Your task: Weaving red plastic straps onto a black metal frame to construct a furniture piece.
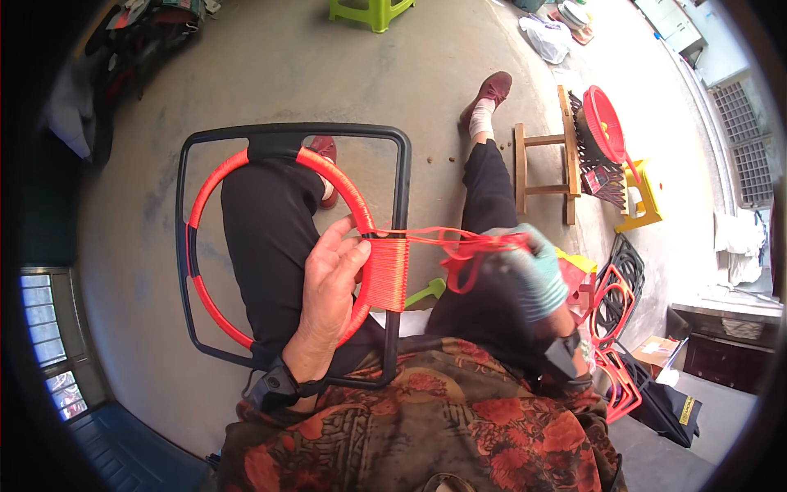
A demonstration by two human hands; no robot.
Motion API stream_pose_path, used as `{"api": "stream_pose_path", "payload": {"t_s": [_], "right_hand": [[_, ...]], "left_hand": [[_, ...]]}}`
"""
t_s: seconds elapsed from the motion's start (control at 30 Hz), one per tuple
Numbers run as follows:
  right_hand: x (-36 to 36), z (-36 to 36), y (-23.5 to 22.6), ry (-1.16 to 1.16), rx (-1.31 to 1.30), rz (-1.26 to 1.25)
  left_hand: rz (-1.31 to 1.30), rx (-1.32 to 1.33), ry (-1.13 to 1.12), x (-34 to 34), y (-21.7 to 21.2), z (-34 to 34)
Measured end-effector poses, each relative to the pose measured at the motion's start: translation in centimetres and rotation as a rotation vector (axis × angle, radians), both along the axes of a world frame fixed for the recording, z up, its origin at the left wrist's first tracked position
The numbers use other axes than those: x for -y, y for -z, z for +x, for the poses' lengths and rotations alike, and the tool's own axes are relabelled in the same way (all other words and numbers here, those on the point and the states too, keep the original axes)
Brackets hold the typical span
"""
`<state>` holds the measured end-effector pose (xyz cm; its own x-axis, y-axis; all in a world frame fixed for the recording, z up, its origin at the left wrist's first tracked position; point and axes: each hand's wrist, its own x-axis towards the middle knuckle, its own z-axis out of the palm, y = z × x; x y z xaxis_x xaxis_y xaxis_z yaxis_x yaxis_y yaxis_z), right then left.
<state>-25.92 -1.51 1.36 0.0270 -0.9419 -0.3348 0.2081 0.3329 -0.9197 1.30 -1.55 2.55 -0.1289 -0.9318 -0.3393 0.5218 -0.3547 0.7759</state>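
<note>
- Head view: left hand, bare, had its fingers curled round the red-wrapped ring, thumb pressed beside the tight band of glossy red cord.
- Right hand, in a teal knit glove, was closed, pinching the cord strands, which ran level from the band rightward.
- Black frame, a rounded square of smooth tube, lay across the lap with the ring inside.

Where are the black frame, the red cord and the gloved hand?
black frame [295, 129], head view, top bar.
red cord [387, 275], head view, wound band.
right hand [533, 271], head view, glove back.
</note>
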Motion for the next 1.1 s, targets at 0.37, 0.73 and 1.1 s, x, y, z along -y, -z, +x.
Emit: {"api": "stream_pose_path", "payload": {"t_s": [0.37,0.73,1.1], "right_hand": [[2.6,3.4,-0.7,-0.182,0.315,-0.130],[4.1,1.0,-3.0,0.072,0.043,0.001],[2.2,8.8,-4.1,-0.077,0.157,-0.303]], "left_hand": [[-0.591,0.819,-0.247,-0.1,-1.0,-0.8],[-0.630,0.783,-0.225,0.1,0.1,-0.4],[-0.605,0.840,-0.158,-0.4,-1.5,-0.6]]}}
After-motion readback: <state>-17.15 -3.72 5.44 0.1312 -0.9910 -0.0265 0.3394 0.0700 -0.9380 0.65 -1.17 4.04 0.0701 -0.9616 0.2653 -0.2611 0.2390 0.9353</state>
